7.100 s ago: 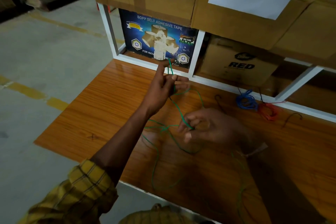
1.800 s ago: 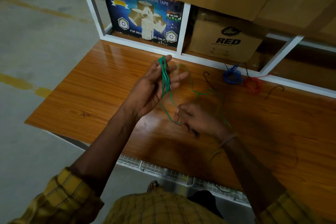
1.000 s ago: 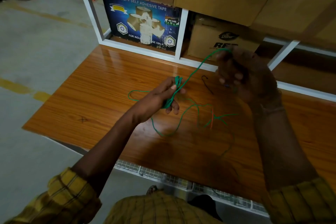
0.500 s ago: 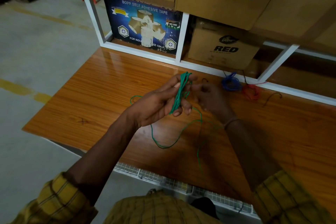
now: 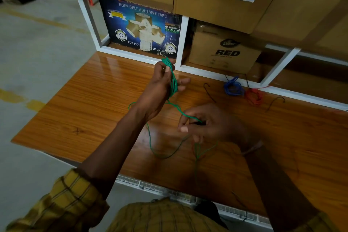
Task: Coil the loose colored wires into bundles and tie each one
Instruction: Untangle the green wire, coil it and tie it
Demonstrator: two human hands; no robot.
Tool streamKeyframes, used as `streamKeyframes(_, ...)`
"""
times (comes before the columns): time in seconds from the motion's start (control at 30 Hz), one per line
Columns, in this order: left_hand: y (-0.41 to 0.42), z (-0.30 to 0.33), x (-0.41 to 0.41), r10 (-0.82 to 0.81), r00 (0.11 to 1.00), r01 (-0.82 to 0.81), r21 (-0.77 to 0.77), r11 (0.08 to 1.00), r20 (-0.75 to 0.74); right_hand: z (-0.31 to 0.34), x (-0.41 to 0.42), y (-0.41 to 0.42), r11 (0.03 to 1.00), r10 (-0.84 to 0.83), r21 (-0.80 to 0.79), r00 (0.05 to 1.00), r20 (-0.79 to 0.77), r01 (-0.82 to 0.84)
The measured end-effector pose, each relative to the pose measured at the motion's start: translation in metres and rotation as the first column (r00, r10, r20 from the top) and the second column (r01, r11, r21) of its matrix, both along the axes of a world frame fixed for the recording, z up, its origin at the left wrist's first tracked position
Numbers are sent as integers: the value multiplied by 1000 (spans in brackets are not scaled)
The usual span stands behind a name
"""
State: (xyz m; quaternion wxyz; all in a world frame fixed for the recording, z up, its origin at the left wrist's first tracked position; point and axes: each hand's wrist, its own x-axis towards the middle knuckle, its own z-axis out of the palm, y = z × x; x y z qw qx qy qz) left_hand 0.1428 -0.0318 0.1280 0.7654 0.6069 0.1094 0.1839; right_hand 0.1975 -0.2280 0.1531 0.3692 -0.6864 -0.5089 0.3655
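Winding well means even tension: left hand (image 5: 160,88) at frame center grips green wire (image 5: 173,83) loops; right hand (image 5: 205,124) pinches the strand.

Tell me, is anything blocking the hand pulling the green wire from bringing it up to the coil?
Nothing visible: the thin green wire runs freely from the right hand to the coil in the left hand.

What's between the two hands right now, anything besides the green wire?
In the head view, only a taut strand of the green wire spans from the coil in the left hand to the right hand pinching it. Beneath is bare wooden table.
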Motion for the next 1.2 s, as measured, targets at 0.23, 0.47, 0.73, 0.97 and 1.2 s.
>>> streamKeyframes(0.23,-9,-6,0,-54,993,80,246,966,-109,20,52,-23,936,215,350,844,-491,-34)
streamKeyframes(0.47,-32,3,4,-279,956,290,160,944,-86,44,103,-22,886,216,430,662,-717,176)
streamKeyframes(0.73,-53,20,8,-479,875,484,62,873,-73,41,155,-6,893,-321,160,844,-429,420)
streamKeyframes(0.97,-56,35,26,-470,861,507,-244,827,196,-1,137,-9,951,-296,-7,900,-321,310)
streamKeyframes(1.2,-61,22,50,-272,920,376,-438,816,282,-38,80,-19,956,-271,-73,950,157,285)
